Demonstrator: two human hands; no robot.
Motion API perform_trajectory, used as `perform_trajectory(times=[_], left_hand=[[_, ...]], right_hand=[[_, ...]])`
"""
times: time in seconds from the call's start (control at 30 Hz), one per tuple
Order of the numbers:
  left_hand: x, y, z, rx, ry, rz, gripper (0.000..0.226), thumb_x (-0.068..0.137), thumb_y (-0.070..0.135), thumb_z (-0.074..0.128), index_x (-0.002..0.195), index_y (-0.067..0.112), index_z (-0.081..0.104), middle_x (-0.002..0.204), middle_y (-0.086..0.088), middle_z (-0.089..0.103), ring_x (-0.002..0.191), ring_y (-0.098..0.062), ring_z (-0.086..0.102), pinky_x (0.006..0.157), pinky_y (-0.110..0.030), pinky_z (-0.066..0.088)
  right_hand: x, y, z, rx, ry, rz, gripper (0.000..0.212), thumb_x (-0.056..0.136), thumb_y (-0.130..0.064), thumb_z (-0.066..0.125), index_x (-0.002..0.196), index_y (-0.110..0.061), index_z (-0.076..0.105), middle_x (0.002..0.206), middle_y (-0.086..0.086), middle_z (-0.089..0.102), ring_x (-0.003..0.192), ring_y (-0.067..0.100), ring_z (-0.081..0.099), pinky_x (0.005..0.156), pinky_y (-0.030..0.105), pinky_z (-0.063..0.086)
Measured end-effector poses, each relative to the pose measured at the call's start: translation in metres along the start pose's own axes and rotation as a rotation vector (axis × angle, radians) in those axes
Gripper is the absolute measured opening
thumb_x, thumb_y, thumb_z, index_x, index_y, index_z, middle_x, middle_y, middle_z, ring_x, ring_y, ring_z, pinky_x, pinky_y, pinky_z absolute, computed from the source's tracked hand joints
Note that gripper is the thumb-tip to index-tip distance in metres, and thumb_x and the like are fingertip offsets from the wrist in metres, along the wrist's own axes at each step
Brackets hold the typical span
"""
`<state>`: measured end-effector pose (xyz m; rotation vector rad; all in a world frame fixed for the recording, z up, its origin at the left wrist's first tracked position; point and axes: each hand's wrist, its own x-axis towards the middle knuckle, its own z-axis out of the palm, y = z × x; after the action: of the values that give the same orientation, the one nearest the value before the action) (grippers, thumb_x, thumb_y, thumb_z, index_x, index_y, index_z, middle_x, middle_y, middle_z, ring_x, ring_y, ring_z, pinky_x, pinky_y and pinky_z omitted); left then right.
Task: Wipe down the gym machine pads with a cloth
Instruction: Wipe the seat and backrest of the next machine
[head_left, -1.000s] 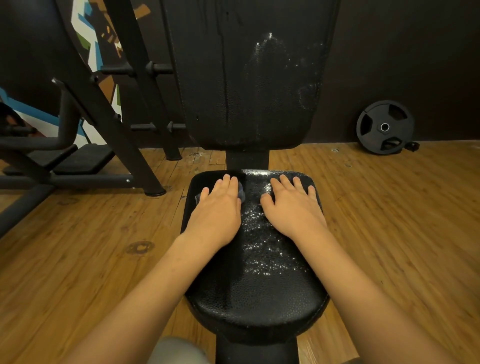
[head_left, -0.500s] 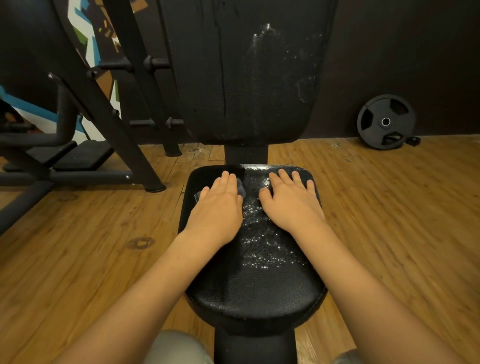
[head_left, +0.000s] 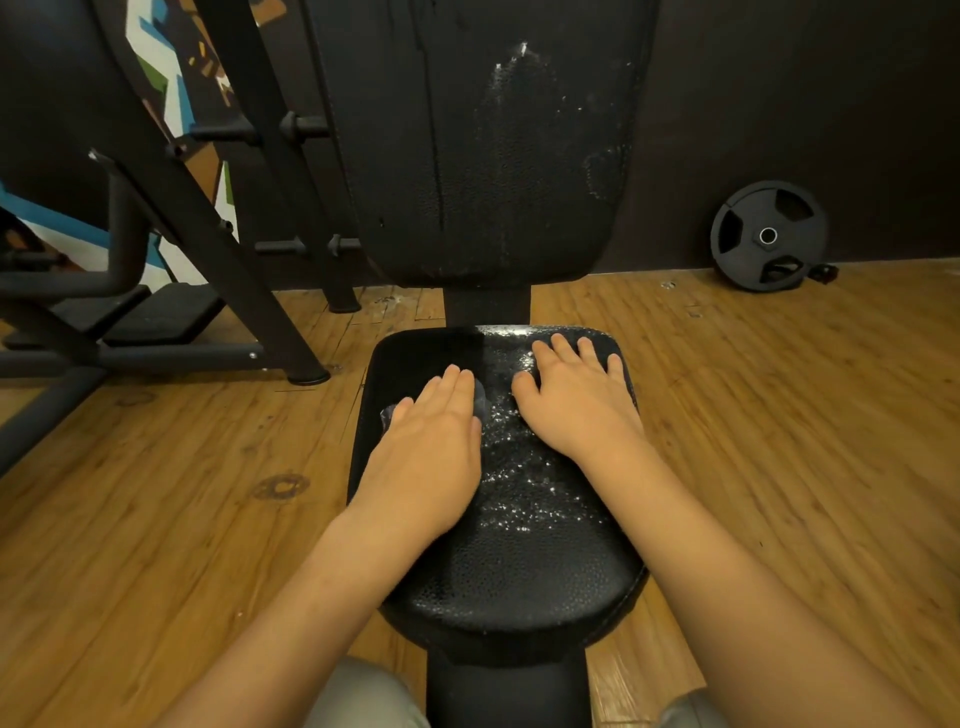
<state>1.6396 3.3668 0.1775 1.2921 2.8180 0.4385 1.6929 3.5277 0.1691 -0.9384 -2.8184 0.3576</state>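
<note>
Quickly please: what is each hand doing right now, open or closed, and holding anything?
Left hand: open, fingers straight, pressing the cloth flat on the seat pad.
Right hand: open, resting flat on the seat pad, holding nothing.

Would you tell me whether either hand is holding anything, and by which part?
Nothing is gripped. The left hand presses flat on the cloth, covering most of it; the right hand rests flat on the seat pad.
</note>
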Motion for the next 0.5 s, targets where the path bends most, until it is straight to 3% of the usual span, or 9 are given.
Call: perform_trajectory(times=[0.27,0.5], left_hand=[[0.046,0.003,-0.007,-0.009,-0.078,-0.035,0.055,0.111,0.022,0.029,0.162,0.010,0.011,0.170,-0.006,0.010,0.156,-0.021,0.011,0.125,-0.041,0.010],[-0.009,-0.001,0.003,-0.018,0.003,0.007,0.055,0.110,0.024,0.029,0.161,0.015,0.013,0.169,-0.003,0.014,0.155,-0.017,0.014,0.124,-0.038,0.012]], right_hand=[[0.000,0.000,0.000,-0.014,-0.006,-0.001,0.062,0.108,-0.046,0.024,0.164,-0.020,0.020,0.172,0.004,0.011,0.158,0.029,0.003,0.127,0.054,0.002],[0.001,0.001,0.000,-0.008,-0.001,-0.007,0.061,0.108,-0.045,0.024,0.163,-0.020,0.020,0.172,0.004,0.012,0.158,0.029,0.004,0.126,0.053,0.002]])
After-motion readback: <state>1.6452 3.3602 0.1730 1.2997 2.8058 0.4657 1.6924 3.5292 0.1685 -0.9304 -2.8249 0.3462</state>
